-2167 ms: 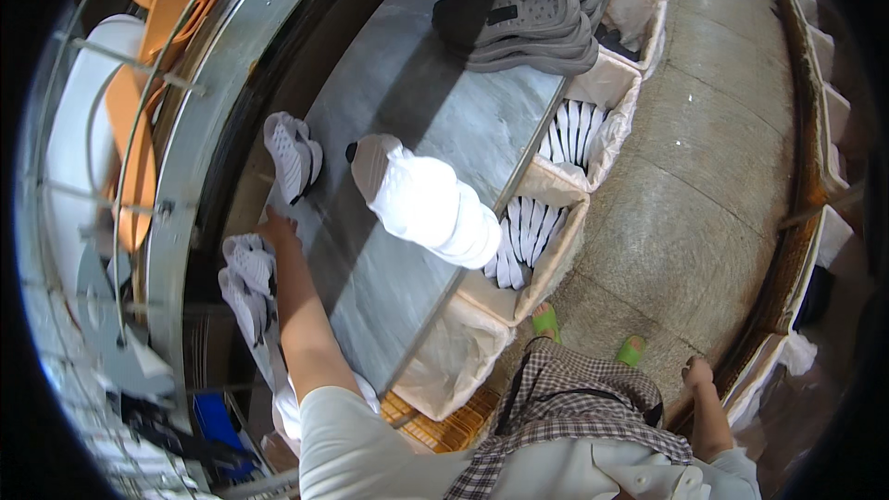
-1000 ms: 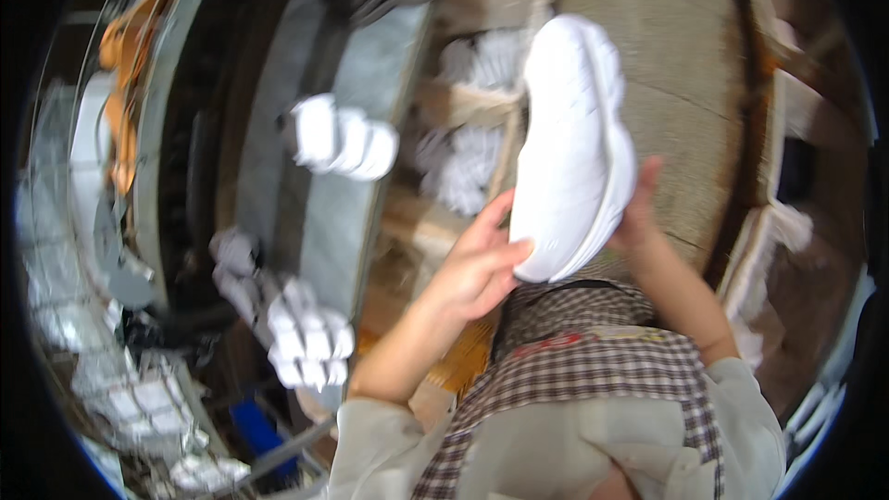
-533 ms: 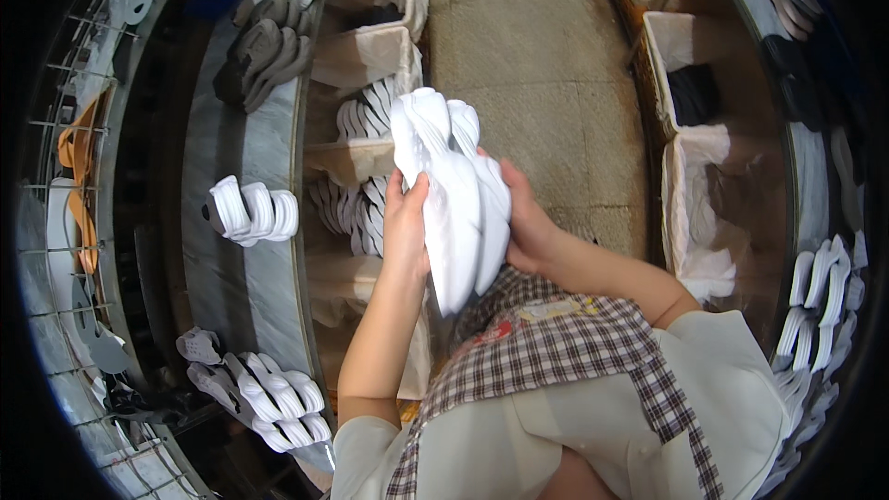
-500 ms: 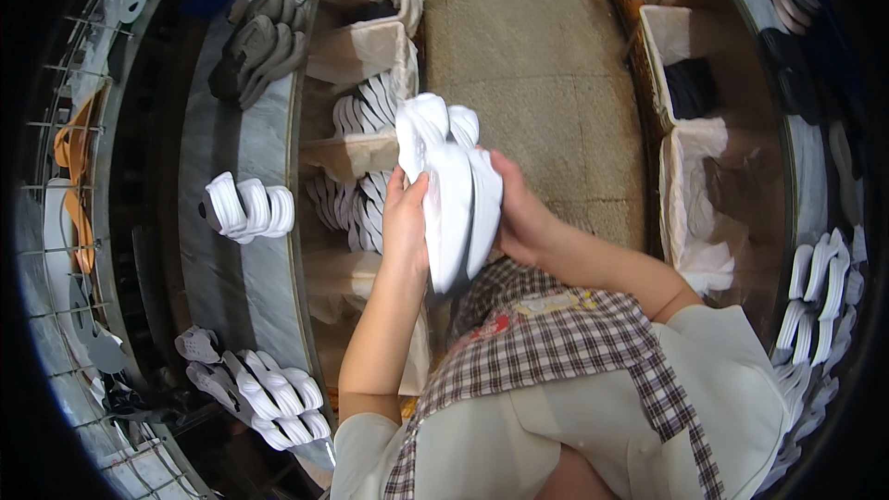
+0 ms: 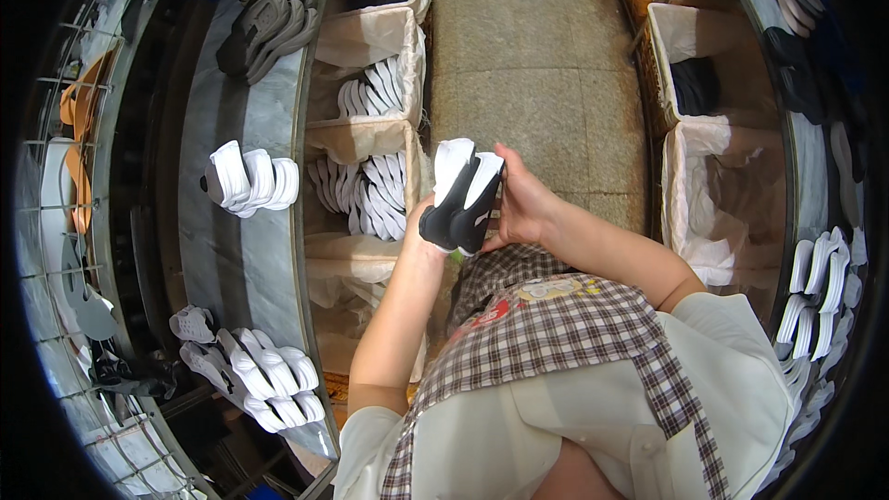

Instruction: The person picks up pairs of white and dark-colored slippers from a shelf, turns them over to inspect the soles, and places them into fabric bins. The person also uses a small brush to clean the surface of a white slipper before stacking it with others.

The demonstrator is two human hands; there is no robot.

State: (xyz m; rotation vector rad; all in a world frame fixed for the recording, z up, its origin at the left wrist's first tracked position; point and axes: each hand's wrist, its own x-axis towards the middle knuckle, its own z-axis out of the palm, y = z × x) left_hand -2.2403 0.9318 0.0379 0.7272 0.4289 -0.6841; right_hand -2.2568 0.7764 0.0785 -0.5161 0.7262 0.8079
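In front of my apron I hold a small bundle of socks (image 5: 459, 196), white at its far end and black at its near end. My left hand (image 5: 423, 220) is closed on the bundle's left side, with most of its fingers hidden behind it. Along the right side, my right hand (image 5: 524, 204) grips the bundle, its fingertips at the edge and partly hidden. White socks (image 5: 372, 187) stand in stacks inside a cloth-lined bin (image 5: 363, 137) to the left of my hands.
On the left grey counter (image 5: 255, 273) lie white sock stacks (image 5: 259, 181), grey ones (image 5: 269, 32) and more white ones (image 5: 269, 375). Lined bins (image 5: 681, 199) and a counter with white socks (image 5: 815, 287) stand on the right. A tiled floor aisle (image 5: 532, 102) runs between.
The long white bundle in my hands has been turned or folded; it now looks shorter, with black showing at its near end. My right hand has shifted slightly along its side.
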